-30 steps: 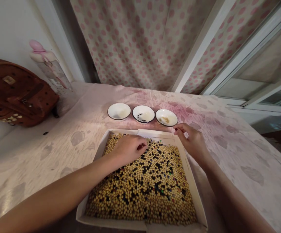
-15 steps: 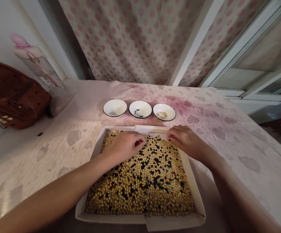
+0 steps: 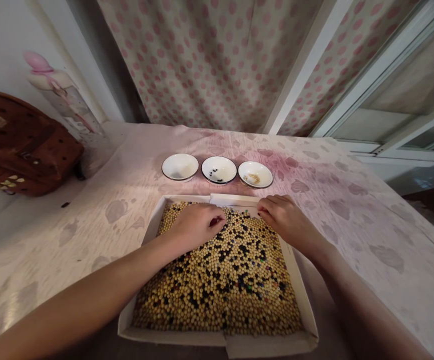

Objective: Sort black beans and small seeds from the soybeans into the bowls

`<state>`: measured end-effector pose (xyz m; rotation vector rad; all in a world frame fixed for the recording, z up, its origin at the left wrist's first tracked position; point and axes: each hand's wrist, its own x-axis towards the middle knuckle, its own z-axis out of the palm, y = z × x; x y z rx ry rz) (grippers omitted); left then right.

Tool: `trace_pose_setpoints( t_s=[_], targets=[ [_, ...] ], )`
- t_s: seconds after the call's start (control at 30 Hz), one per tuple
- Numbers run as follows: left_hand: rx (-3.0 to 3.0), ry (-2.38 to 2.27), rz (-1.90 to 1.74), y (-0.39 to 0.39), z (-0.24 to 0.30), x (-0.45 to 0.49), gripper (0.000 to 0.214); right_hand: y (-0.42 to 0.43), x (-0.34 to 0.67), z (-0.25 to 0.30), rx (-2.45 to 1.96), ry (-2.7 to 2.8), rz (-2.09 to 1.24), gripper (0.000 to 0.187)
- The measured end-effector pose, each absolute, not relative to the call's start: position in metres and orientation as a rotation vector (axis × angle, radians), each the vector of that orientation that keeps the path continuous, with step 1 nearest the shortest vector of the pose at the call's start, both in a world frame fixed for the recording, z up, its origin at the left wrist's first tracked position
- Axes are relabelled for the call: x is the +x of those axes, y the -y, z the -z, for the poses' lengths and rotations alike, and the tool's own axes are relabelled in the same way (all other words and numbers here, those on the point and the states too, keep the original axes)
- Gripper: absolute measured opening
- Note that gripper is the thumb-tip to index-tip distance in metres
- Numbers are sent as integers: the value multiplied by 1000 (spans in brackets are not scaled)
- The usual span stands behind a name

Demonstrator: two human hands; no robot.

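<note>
The left hand [image 3: 196, 226] is curling its fingers [image 3: 217, 220] down into the soybeans [image 3: 217, 295], too small to tell if gripping anything; the right hand [image 3: 288, 223] is resting half-open on them. The cardboard tray [image 3: 171, 336] is pointing 12 o'clock toward 3 white bowls [image 3: 219, 170].

My bare left forearm [image 3: 89, 295] and right forearm [image 3: 363, 310] run in from the near edge, tapering to slim wrists, my left hand [image 3: 196, 226] and right hand [image 3: 286, 222] equally bare.

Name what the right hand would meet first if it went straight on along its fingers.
Probably the far rim of the cardboard tray just ahead of the right hand, with the middle white dish beyond; depth is unclear.
</note>
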<state>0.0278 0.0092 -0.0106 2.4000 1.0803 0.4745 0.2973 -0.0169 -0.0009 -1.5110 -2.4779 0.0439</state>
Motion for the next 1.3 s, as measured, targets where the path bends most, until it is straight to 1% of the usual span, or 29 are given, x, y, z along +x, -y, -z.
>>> trace_pose_setpoints(
  t_s=[0.2, 0.4, 0.47, 0.63, 0.8, 1.17, 1.3],
  targets=[
    [2394, -1090, -464, -8, 9, 29, 15, 20, 294, 2, -1529, 2538, 54, 22],
    [2378, -1094, -456, -8, 7, 28, 15, 22, 285, 3, -1557, 2571, 327, 20],
    [2380, -1094, -453, -8, 8, 28, 15, 22, 284, 3, -1556, 2566, 367, 19],
    [2397, -1074, -469, -8, 9, 29, 15, 20, 290, 3, -1569, 2520, 300, 21],
    [2400, -1074, -478, -9, 10, 28, 15, 21, 294, 3, -1541, 2530, 165, 19],
    [2373, -1092, -461, -7, 6, 29, 17, 21, 287, 9, -1611, 2573, 313, 23],
    [2390, -1083, -485, -8, 9, 29, 17, 21, 291, 8, -1585, 2506, 153, 23]
  ],
)
